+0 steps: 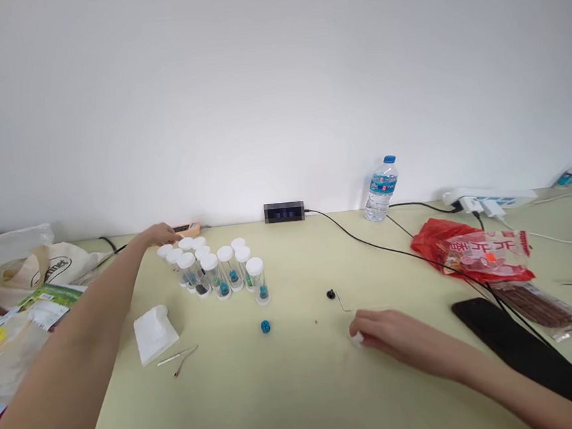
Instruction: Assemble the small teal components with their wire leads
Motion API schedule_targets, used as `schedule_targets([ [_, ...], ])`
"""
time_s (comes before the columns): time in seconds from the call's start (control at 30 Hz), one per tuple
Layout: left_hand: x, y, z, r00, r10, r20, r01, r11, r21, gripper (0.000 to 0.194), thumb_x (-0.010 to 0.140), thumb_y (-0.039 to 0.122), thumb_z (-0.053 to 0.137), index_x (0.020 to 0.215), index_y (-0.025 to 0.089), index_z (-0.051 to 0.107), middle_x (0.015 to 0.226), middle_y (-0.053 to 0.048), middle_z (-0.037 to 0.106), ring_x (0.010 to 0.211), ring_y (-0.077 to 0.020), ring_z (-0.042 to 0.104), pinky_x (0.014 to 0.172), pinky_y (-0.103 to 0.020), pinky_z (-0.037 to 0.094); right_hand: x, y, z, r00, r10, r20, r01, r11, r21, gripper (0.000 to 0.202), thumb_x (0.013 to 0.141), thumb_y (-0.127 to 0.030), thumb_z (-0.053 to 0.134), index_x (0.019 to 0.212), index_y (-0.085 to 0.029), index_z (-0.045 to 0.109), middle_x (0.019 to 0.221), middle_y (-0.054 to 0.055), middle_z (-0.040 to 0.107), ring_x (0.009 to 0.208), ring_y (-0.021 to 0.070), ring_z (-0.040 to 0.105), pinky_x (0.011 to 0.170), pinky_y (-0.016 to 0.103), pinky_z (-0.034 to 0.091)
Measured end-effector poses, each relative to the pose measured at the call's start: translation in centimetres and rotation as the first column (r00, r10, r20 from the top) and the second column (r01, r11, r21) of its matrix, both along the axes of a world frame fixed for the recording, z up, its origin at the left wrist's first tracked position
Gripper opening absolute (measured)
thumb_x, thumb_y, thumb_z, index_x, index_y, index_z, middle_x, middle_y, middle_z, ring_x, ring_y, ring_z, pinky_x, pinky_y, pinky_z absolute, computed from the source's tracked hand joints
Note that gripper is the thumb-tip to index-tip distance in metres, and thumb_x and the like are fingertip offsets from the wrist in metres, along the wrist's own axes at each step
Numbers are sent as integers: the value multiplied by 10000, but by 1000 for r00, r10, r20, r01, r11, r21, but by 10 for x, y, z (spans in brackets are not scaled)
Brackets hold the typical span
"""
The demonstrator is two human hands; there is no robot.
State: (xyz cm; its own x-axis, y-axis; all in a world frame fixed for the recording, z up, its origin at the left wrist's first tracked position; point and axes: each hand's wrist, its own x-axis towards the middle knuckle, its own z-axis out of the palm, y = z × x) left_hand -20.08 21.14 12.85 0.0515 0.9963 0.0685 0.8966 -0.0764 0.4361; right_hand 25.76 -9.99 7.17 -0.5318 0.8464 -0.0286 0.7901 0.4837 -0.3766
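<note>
My left hand (163, 234) reaches to the back left, behind several clear tubes with white caps (210, 262). Its fingers are closed, partly hidden, beside an orange tool (187, 230); what they grip cannot be made out. On the right, my right hand (384, 333) rests low over the table, fingers closed around a white cap (357, 338), mostly covered. Just behind it lie a small black round part (330, 294) and a thin bent metal key (342, 302). A blue round part (265, 326) sits between the hands. The tubes hold small blue, green and dark parts.
White tissue (155, 333) and tweezers (177, 356) lie at left, near bags (45, 269). A water bottle (380, 189), a black display (284, 212) and a power strip (495, 197) stand by the wall. Red packaging (469, 252), cables and a black phone (475, 318) lie right.
</note>
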Motion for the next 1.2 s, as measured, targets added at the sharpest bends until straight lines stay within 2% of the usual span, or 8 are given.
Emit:
schedule_targets([
  [0.17,-24,-27,37,961,169,220,-205,967,150,333,573,394,689,626,86,573,451,19,515,518,-91,455,534,-220,400,-19,-12,-7,998,17,-57,-14,998,61,206,894,-285,351,897,-215,545,932,47,562,738,161,561,672,279,412],
  [0.33,32,-114,67,844,-116,523,-251,776,578,357,633,431,643,774,113,565,649,-1,563,610,-97,540,564,-218,420,-39,-9,19,887,-154,-435,191,980,44,239,885,-389,376,899,-215,539,803,24,553,605,125,520,580,262,416],
  [0.43,89,-196,47,801,-366,473,-33,763,646,286,673,392,616,826,157,553,696,5,569,634,-102,550,561,-211,416,-66,-19,27,720,-148,-678,185,983,-19,270,874,-411,396,1037,-223,500,850,30,544,588,114,519,543,256,420],
  [0.53,138,-274,-1,735,-538,414,268,790,551,254,699,359,602,874,180,559,705,1,575,649,-114,553,611,-237,435,-95,-28,24,559,-85,-825,122,992,-19,374,851,-424,438,1190,-273,397,1135,64,461,614,97,533,562,267,445],
  [0.63,165,-316,-49,719,-597,356,424,783,455,226,709,335,597,889,200,573,805,-23,596,705,-133,552,654,-261,440,-114,-28,11,535,-45,-844,63,998,-14,381,828,-427,475,1168,-270,401,1137,61,470,601,92,512,555,263,451],
  [0.83,146,-309,-82,811,-552,195,467,811,352,240,736,378,576,930,237,590,957,-35,601,887,-185,544,788,-310,420,-110,-12,-29,704,-73,-707,103,995,0,240,812,-415,500,960,-227,481,908,23,570,550,97,481,529,258,417],
  [1.0,81,-291,-83,987,-126,-105,159,890,428,228,800,360,477,939,207,575,1000,-69,588,990,-252,487,844,-361,366,-100,-7,-45,852,-127,-508,127,991,-34,213,791,-381,531,942,-234,496,602,-45,545,548,123,498,518,240,359],
  [1.2,49,-282,-98,887,-78,-456,148,982,121,175,793,265,427,832,154,556,886,-121,583,865,-273,524,669,-329,380,-88,-2,-27,812,-145,-566,146,988,-43,343,750,-449,566,1004,-226,513,959,21,570,562,95,520,529,238,401],
])
